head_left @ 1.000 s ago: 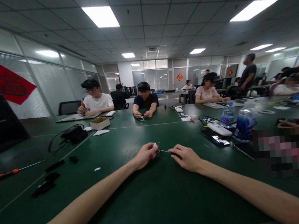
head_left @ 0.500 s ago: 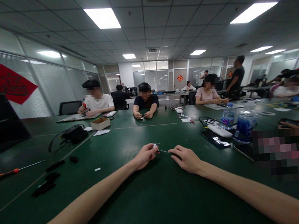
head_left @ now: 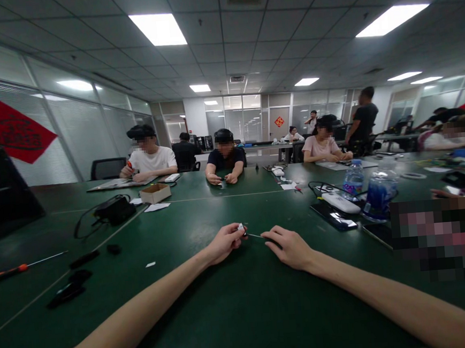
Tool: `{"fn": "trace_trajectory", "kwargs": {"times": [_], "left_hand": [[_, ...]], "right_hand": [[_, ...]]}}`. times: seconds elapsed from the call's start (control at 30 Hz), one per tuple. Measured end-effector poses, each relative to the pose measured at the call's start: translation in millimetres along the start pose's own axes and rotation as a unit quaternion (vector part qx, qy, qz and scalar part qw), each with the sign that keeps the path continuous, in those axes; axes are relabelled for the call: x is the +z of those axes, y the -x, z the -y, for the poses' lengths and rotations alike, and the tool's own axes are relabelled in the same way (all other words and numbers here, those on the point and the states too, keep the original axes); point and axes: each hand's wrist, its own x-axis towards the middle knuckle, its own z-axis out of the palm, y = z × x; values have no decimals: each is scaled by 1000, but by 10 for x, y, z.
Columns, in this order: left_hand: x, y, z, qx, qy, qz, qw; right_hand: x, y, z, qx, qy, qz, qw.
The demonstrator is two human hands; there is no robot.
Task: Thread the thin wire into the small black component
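Note:
My left hand (head_left: 227,244) is closed, pinching a small white and dark piece (head_left: 241,228) between thumb and fingers. Most of that piece is covered, so its kind cannot be made out. From the right, the thin metal shaft of a screwdriver (head_left: 255,235) reaches to the piece. The fingers of my right hand (head_left: 290,247) are closed on the screwdriver's other end, and its handle is largely hidden under them. Both hands are low over the middle of the green table (head_left: 235,313), with the wrists close to its surface.
To the left lie an orange and black screwdriver (head_left: 22,267), black parts (head_left: 70,288) and a white scrap (head_left: 150,264). Farther off are a black cable bundle (head_left: 114,210) and cardboard box (head_left: 155,192). Phones (head_left: 332,217), a white device (head_left: 341,203) and bottles (head_left: 379,194) stand right. People sit opposite.
Both hands keep nearly the same pose, with the screwdriver shaft still between them. The whole view has shifted very slightly. At the far right, a dark phone-like object beside a person has moved.

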Motion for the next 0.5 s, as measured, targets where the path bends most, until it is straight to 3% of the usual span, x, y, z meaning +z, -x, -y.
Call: {"fn": "trace_trajectory", "kwargs": {"times": [0.2,0.37,0.5], "left_hand": [[-4,3,-2,3,-15,2,1000],[91,72,-74,-24,-127,73,989],[117,94,-88,-17,-130,50,990]], "right_hand": [[31,-4,-17,5,-7,-2,1000],[84,-50,-209,88,-13,-62,994],[88,-58,-290,94,-15,-59,994]]}}
